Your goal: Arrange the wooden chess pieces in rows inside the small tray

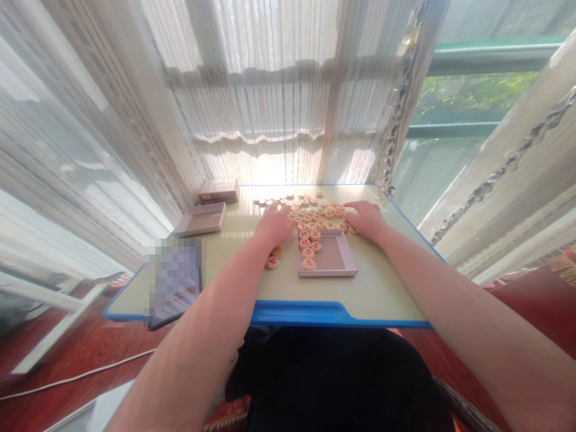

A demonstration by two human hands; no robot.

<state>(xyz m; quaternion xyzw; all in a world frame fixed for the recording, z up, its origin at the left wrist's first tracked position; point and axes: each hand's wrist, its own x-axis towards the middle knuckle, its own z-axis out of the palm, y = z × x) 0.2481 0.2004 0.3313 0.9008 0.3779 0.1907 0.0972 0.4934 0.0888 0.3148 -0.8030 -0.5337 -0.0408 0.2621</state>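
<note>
- Your left hand (pixel 274 226) is palm down at the left edge of the loose group, its fingers extended and relaxed rather than clenched.
- Your right hand (pixel 365 221) reaches in from the opposite edge, fingers and thumb parted, next to the pieces there.
- Between your hands lie round, pale wooden game pieces (pixel 307 218), many bearing red characters, crowded together on the table; more sit in a scattered line farther back.
- Nearest you, a shallow, pale pinkish-grey rectangular box (pixel 335 255) stands open; six pieces show inside along its left side, the right part bare.
- One red-marked wooden disc (pixel 272 262) lies left of the box, close to your left wrist, with another partly hidden behind it.
- At your far left is a matching shallow tray (pixel 201 219), with flat brown-edged boxes (pixel 219 190) stacked just beyond.
- All this rests on a pale yellow-green table with a blue rim (pixel 243 285); a dark flat slab (pixel 173 315), partly pixelated, lies at its left.
</note>
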